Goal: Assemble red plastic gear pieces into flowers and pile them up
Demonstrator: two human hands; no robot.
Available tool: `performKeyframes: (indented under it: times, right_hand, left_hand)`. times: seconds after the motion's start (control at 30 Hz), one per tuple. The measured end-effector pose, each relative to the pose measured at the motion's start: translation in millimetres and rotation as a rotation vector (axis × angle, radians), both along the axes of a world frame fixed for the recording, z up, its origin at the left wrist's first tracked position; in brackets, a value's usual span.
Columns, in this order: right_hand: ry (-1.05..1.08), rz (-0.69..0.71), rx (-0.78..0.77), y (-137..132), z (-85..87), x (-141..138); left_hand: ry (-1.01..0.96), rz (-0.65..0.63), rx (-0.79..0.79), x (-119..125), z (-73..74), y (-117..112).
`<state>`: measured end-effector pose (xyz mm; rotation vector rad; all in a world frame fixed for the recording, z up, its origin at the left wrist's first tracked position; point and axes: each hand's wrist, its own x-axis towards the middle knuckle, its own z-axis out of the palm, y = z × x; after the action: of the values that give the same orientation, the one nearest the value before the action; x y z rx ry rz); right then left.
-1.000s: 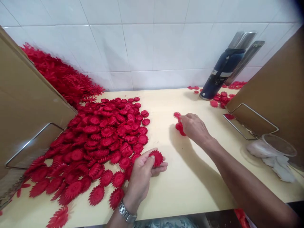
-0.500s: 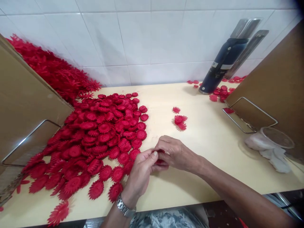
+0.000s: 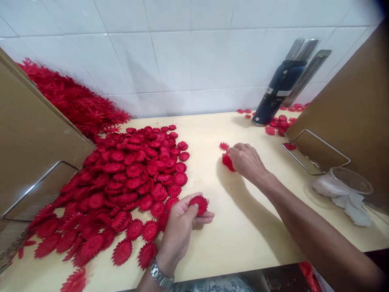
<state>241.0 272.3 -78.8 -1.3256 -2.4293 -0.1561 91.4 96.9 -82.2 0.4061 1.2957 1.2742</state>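
Note:
My left hand (image 3: pixel 182 221) holds a red scalloped flower disc (image 3: pixel 199 205), its thumb pressing on the front and the fingers behind. Farther forward and to the right, my right hand (image 3: pixel 247 160) has its fingers curled down on a small cluster of red flower pieces (image 3: pixel 227 162) on the table; the fingertips are partly hidden. One loose red piece (image 3: pixel 224 146) lies just beyond that cluster. Left of my left hand spreads a big heap of red flower discs (image 3: pixel 133 170), some of them close to the wrist with the metal watch (image 3: pixel 159 275).
Cardboard boxes stand at the left (image 3: pixel 36 121) and right (image 3: pixel 349 109), each with a metal wire handle. A pile of red petal shapes (image 3: pixel 75 101) rises behind the left box. A dark blue flask (image 3: pixel 278 89) and a plastic tub with a bag (image 3: pixel 349 182) are at right.
My right hand has left my left hand and moved forward and right to the small cluster. The disc in my left hand now shows openly. The view has tilted slightly up.

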Motion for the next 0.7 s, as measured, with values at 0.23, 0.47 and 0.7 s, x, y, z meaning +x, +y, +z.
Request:
performKeyframes:
  times: [0.23, 0.47, 0.7]
  right_hand:
    - [0.253, 0.684, -0.401, -71.3, 13.2, -20.5]
    - [0.269, 0.764, -0.274, -82.1, -11.2, -30.3]
    - [0.242, 0.714, -0.018, -85.3, -16.0, -35.1]
  left_hand:
    - [-0.119, -0.031, 0.119, 1.7, 0.4, 1.5]
    - [-0.116, -0.103, 0.164, 7.7, -5.2, -3.5]
    - [-0.017, -0.096, 0.108, 7.0, -6.5, 4.9]
